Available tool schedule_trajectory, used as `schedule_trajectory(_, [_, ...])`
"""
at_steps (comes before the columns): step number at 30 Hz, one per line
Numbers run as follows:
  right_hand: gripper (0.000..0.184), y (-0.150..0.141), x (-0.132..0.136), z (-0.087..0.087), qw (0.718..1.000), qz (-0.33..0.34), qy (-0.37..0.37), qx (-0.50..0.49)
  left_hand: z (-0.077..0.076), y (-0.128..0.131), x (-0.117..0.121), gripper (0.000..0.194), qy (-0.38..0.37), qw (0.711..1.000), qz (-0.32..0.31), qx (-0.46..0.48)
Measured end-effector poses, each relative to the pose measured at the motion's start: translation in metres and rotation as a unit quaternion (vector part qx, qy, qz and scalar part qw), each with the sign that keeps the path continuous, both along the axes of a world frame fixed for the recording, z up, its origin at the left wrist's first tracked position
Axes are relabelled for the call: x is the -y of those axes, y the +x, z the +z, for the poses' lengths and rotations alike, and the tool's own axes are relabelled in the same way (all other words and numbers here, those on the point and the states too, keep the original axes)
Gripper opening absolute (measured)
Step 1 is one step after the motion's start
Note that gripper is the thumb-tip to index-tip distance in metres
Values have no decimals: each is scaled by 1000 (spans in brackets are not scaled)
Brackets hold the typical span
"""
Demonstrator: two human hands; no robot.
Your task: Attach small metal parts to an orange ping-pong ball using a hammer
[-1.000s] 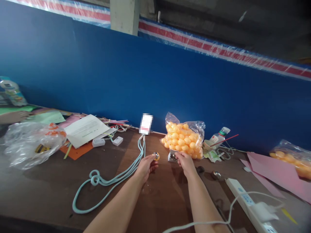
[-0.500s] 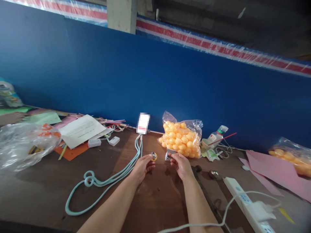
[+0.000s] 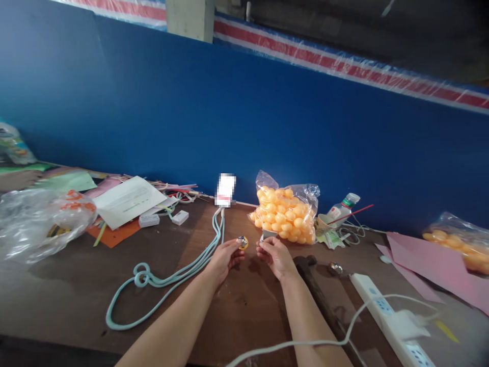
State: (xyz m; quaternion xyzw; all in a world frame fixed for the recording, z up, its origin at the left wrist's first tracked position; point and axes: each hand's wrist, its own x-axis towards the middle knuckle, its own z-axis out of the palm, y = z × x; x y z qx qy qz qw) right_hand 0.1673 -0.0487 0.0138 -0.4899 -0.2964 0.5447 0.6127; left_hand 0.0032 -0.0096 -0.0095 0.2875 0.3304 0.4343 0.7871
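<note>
Between thumb and fingertips, my left hand (image 3: 226, 257) holds a small round piece with a yellow rim and a shiny silver middle (image 3: 242, 242). My right hand (image 3: 278, 255) is closed in a pinch just to its right; whatever lies between those fingertips is too small to make out. Behind the right fingers shows the upper part of a small grey and white box (image 3: 269, 234), otherwise covered by the hand. A hammer (image 3: 315, 285) lies beside my right forearm, with a shiny round metal piece (image 3: 336, 268) to its right. Light blue cord (image 3: 183, 279) lies looped left of my left hand.
A clear bag of orange balls (image 3: 282, 216) and a phone (image 3: 225, 190) stand against the blue partition (image 3: 191, 117). At right are a power strip (image 3: 369, 290), a white cable (image 3: 282, 346) and a bottle (image 3: 346, 206). Papers (image 3: 130, 201) and another person's hand (image 3: 19, 179) are at left.
My right hand has moved slightly left, away from the small box and closer to my left hand. More of the hammer shows. The left hand keeps its grip on the round piece.
</note>
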Motion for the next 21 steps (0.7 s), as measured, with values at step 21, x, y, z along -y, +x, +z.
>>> schedule_trajectory(21, [20,-10,2,-3,996,62,55,-36,1,0,1,19,4,1000,-3,8])
